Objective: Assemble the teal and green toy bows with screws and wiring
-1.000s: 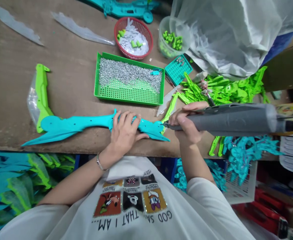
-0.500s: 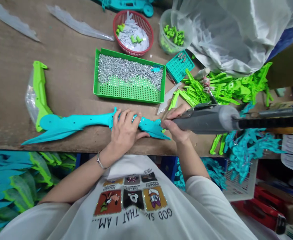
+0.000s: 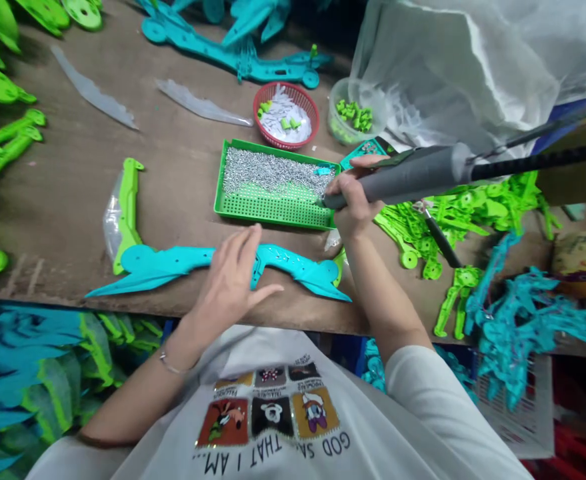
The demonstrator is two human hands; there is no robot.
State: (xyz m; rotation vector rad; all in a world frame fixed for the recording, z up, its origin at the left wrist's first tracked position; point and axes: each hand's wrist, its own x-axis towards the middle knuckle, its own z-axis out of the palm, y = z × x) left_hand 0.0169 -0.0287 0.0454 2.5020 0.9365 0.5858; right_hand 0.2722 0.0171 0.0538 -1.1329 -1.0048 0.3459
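Observation:
A long turquoise plastic bow-shaped piece (image 3: 300, 262) lies along the table's front edge. My left hand (image 3: 230, 273) is over its middle, fingers stretched out and thumb apart; whether it touches the piece I cannot tell. My right hand (image 3: 355, 200) is wrapped round a grey electric screwdriver (image 3: 413, 175). The screwdriver's tip is over the right end of a green perforated tray (image 3: 273, 212) of small silver screws (image 3: 267, 168). A lime-green part with a clear blade (image 3: 129, 213) lies at the turquoise piece's left end.
Behind the tray stand a red basket (image 3: 264, 137) and a clear tub (image 3: 333, 123) of lime pieces. Lime-green parts (image 3: 473, 207) are heaped on the right beside tangled turquoise parts (image 3: 517, 327). Clear blades (image 3: 197, 105) and a turquoise piece (image 3: 213, 53) lie farther back.
My right hand has lifted the screwdriver from the turquoise piece's right end up to the screw tray. My left hand has shifted left along the piece, fingers now straighter. The view has shifted too.

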